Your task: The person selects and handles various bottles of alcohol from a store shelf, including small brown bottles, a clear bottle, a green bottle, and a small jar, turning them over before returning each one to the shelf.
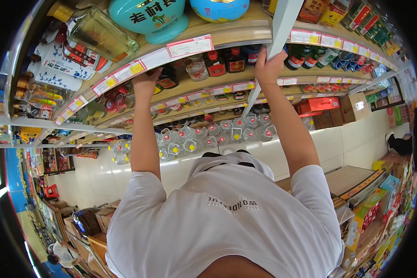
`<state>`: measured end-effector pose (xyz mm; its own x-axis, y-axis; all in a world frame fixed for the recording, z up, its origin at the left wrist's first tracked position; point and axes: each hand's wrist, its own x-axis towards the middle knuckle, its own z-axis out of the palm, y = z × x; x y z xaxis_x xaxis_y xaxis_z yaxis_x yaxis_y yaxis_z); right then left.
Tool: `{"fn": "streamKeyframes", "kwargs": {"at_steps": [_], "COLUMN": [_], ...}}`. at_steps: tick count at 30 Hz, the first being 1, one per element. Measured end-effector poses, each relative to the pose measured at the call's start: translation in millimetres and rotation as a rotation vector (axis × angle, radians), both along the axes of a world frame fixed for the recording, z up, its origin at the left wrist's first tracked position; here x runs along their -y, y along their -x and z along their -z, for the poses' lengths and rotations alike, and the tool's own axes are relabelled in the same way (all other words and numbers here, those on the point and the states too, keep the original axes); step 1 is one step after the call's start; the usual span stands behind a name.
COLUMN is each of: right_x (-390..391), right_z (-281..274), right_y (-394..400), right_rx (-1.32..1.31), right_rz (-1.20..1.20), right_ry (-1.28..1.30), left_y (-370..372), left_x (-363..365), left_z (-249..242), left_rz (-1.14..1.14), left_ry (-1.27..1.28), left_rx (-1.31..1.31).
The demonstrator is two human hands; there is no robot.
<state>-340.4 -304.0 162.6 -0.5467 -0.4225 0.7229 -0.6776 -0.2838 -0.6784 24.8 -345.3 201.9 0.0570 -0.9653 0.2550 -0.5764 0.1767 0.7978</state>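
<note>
My left hand (147, 81) reaches in under the edge of the upper shelf board. Its fingers are mostly hidden behind the price strip (155, 59), so what they touch cannot be made out. Just to its right stands a dark bottle (167, 78) with a coloured label. My right hand (269, 66) is closed around the white shelf post (282, 28). Left of that hand are a dark blue bottle (251, 54) and dark bottles with red caps (215, 64). Green bottles (299, 56) lie to its right.
A large turquoise jar (148, 17) and a clear bottle (102, 34) stand on the upper shelf. Several clear jugs (188, 139) are on the floor below. Cartons (355, 107) sit at the right; stacked goods (370, 211) are behind. A person's shoe (390, 139) shows far right.
</note>
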Motion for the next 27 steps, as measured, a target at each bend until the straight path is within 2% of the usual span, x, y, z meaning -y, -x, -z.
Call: {"fn": "streamKeyframes", "kwargs": {"at_steps": [3, 6, 9, 12, 15, 18, 22, 25, 26, 27], "right_x": [0, -1, 0, 0, 0, -1, -1, -2, -2, -2], "right_z": [0, -2, -2, -1, -1, -4, -5, -5, -6, -6], "right_y": [0, 1, 1, 1, 0, -2, -2, -3, -3, -3], "right_rx": [-0.003, -0.040, -0.039, -0.050, -0.039, -0.009, -0.004, -0.011, -0.012, -0.008], "right_rz": [0.012, 0.030, 0.024, 0.035, 0.042, 0.038, 0.015, 0.012, 0.015, 0.013], "right_ry": [-0.010, -0.030, -0.034, -0.019, -0.020, -0.031, -0.026, -0.032, -0.039, -0.041], "left_y": [-1, -20, -27, -50, -48, -50, -44, -43, -64, -65], "left_x": [-8, -14, -38, -37, -50, -47, -43, -33, -12, -9], "left_z": [-9, -19, -44, -32, -27, -9, -18, -17, 13, 16], "left_rz": [0.023, 0.005, -0.219, -0.263, -0.302, -0.332, -0.402, -0.345, -0.228, -0.226], "left_ry": [-0.007, 0.326, 0.033, 0.005, 0.089, 0.201, 0.132, 0.036, 0.219, 0.252], "left_rx": [-0.067, 0.269, 0.026, 0.089, 0.154, -0.050, 0.061, 0.110, 0.279, 0.309]}}
